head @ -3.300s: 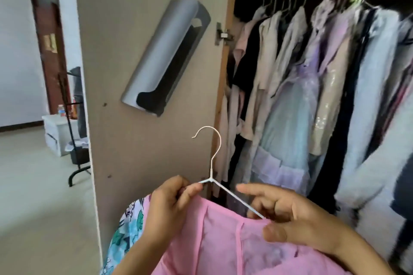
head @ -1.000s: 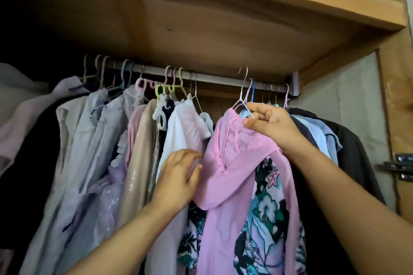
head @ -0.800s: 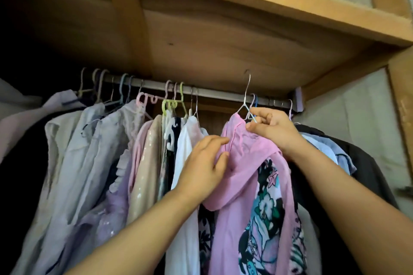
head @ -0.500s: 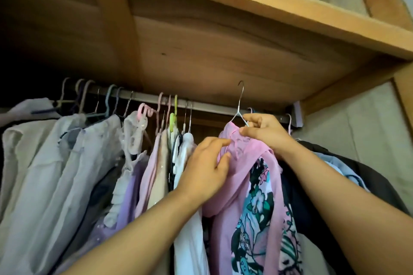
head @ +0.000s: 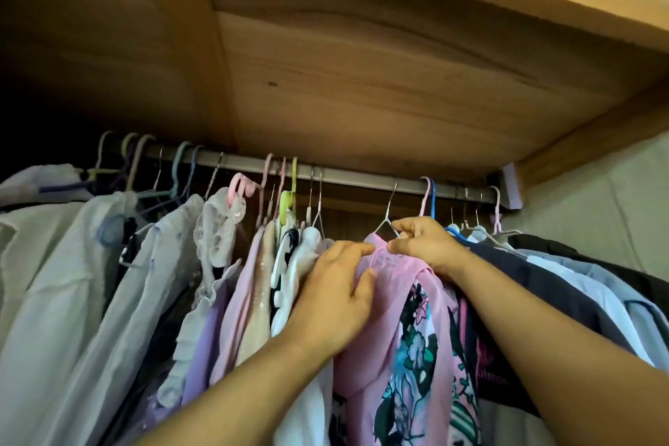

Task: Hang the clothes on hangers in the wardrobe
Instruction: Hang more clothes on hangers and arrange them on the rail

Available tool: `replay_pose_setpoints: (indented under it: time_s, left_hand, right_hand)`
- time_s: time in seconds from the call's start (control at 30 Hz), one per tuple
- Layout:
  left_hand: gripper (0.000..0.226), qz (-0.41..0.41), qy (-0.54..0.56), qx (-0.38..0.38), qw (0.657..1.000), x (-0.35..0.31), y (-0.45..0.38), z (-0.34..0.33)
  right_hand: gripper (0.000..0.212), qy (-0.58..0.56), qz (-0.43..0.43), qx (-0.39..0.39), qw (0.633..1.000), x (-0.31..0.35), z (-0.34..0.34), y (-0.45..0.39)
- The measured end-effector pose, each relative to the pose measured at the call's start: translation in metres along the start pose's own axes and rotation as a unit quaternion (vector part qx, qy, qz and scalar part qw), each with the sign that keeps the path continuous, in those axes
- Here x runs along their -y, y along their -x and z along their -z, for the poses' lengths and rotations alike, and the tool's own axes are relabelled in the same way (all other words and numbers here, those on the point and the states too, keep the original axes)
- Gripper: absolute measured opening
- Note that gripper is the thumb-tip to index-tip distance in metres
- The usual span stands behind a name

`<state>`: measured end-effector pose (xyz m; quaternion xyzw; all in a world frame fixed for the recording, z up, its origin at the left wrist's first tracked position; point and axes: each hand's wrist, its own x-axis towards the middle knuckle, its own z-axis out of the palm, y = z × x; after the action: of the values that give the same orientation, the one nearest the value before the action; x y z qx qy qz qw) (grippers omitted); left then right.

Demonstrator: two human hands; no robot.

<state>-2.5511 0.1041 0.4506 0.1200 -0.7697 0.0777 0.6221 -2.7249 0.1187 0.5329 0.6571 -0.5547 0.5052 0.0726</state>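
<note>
The thin white wire hanger [head: 386, 219], hook on the grey metal rail [head: 362, 180] directly above the grip, is pinched at its neck by the right hand [head: 421, 242], the pink floral garment [head: 402, 329] is pinched just below by the left hand [head: 335, 295]; seating should be confirmed before release.

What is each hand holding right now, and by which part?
Right hand pinches the wire hanger at its shoulder; left hand grips the pink garment near its neckline.
</note>
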Motion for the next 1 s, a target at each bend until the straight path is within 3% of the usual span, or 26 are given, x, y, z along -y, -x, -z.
replay_pose_setpoints:
  time_s: [0.17,0.3,0.53,0.63,0.8,1.0]
  left_hand:
    - [0.034,0.011,-0.007,0.012,1.000,0.004,0.004,-0.001]
    - [0.034,0.016,-0.016,0.020,1.000,0.003,0.005,-0.001]
    - [0.033,0.030,-0.011,0.064,0.997,-0.011,0.017,0.004]
    - [0.029,0.038,-0.009,0.084,0.996,-0.021,0.043,0.012]
    - [0.040,0.059,-0.036,0.137,0.988,-0.050,0.136,0.038]
    - [0.024,0.171,-0.113,0.203,0.958,-0.102,0.304,0.099]
  right_hand:
    - [0.041,0.033,-0.004,-0.011,0.999,0.000,0.003,0.001]
    - [0.052,0.056,0.011,-0.069,0.996,0.005,0.009,0.010]
    - [0.039,0.137,0.124,-0.217,0.958,0.021,0.022,0.079]
    - [0.031,0.087,0.147,-0.263,0.950,0.021,0.015,0.131]
    - [0.015,-0.057,0.166,-0.249,0.953,0.022,-0.023,0.231]
    - [0.020,-0.159,0.186,-0.120,0.962,0.043,-0.097,0.336]
